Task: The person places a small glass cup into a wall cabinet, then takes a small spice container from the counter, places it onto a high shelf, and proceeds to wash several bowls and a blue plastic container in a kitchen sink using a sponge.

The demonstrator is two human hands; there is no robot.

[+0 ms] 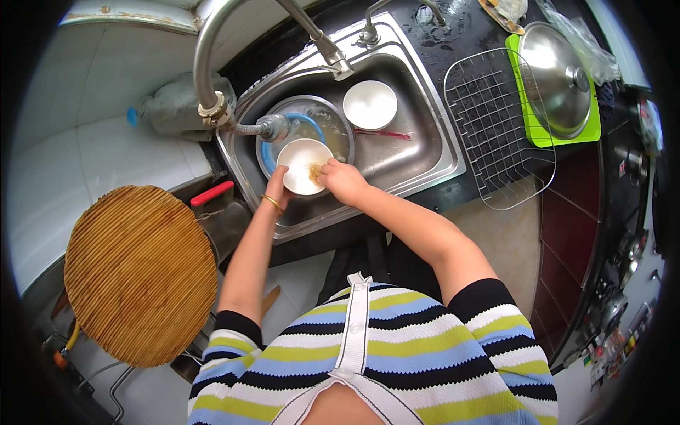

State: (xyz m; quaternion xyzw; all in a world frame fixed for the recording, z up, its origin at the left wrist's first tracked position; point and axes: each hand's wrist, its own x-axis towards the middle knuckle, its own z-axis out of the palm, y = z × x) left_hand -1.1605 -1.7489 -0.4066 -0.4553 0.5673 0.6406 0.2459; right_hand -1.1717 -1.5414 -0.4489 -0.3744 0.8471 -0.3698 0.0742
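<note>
My left hand [279,187] grips the side of a white bowl [295,162], its inside tilted up toward me. Against the bowl's inner right side my right hand [344,181] presses a small yellowish-brown scrubber [314,173], partly hidden by the fingers. Below the bowl, a round metal basin [349,130] sits in the left part of the stainless steel sink [419,159]. It holds cloudy water and a blue-rimmed item [314,121], mostly covered. Another white bowl [370,105] rests on the sink floor to the right, beside a thin red utensil [390,135].
A tall faucet [337,64] arches over the sink. Right of it, a wire rack [491,122] overhangs the counter edge near a green board [539,135] under a domed metal lid [555,79]. A round ridged wooden board [141,276] and a red-handled cleaver [212,193] stand at left.
</note>
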